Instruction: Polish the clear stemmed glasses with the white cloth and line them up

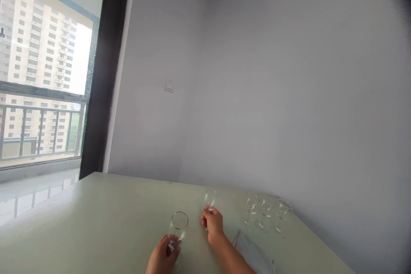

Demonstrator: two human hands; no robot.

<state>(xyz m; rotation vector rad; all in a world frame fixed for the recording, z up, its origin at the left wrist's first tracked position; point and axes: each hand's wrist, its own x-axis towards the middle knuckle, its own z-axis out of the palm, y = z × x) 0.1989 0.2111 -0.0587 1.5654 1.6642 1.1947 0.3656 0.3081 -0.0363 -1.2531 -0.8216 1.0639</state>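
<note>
My left hand [163,256] grips a clear wine glass [178,224] low on its bowl, holding it near the bottom of the view over a pale green table [96,218]. A little farther back, my right hand [212,222] is closed around the lower bowl of a second clear wine glass [209,200], which stands upright on or just above the table. The two glasses are apart, roughly a hand's width from each other.
Three more clear wine glasses [265,212] stand in a row at the right of the table, near the grey wall [272,94]. A grey cloth [253,252] lies by my right forearm. A large window [41,77] with a railing is at the left.
</note>
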